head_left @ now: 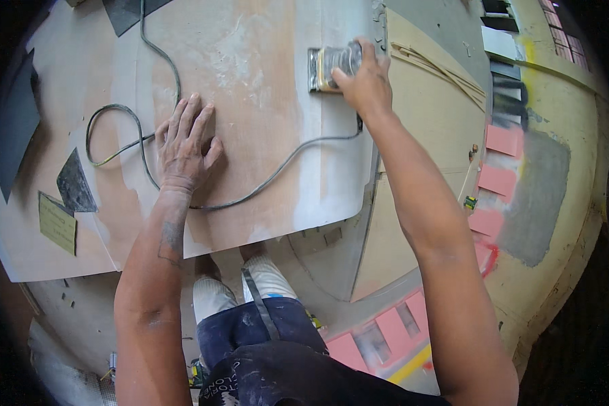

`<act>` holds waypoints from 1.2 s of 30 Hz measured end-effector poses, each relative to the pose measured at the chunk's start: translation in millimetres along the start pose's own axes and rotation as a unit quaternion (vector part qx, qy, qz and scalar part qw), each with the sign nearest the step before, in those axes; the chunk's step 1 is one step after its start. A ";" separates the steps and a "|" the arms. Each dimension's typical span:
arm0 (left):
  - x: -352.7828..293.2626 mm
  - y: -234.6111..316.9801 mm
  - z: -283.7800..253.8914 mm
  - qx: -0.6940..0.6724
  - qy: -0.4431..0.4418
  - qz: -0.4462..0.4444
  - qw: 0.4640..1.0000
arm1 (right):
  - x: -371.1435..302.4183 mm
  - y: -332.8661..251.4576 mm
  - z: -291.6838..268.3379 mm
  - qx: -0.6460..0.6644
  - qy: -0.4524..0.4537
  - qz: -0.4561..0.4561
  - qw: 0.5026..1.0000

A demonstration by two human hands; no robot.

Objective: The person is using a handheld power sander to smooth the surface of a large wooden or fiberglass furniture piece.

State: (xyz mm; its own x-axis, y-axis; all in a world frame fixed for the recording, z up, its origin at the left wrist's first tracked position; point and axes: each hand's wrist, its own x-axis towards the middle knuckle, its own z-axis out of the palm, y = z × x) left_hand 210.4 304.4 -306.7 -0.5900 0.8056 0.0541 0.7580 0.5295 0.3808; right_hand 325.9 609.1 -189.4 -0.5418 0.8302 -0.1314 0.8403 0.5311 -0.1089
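My right hand (370, 82) has its grip clamped on a palm sander (326, 69), which extends left from my palm near the right edge of the patched panel (257, 152); blur obscures its long axis. My left hand (185, 147), farther from it, lies flat, fingers slightly spread.

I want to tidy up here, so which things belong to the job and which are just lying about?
In use:
boxy black-and-tan power sander, gripped by the right hand
thin dark cable, apparently the sander's
broad tan-and-white panel, under the left hand

Apparently lying about:
dark-grey torn sheet, possibly sandpaper
yellowish rectangular sheet
thin tan wooden strips
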 end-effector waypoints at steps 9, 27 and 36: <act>-0.5 -2.6 10.8 -0.014 0.008 0.001 1.000 | -73.7 33.0 15.1 0.022 0.006 -0.008 1.000; -0.7 -3.5 4.7 -0.018 0.005 0.003 1.000 | -91.7 35.0 9.6 0.024 -0.002 -0.007 1.000; 0.2 -3.3 1.8 -0.011 0.010 0.019 1.000 | -1.0 3.3 8.6 -0.017 0.027 -0.005 0.999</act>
State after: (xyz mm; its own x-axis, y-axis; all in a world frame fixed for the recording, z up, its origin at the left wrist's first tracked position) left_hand 208.2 303.3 -309.5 -0.5664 0.8194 0.0882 0.7738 0.4920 0.3989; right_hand 329.0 608.6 -198.2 -0.5486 0.8325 -0.0775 0.8358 0.5438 -0.0754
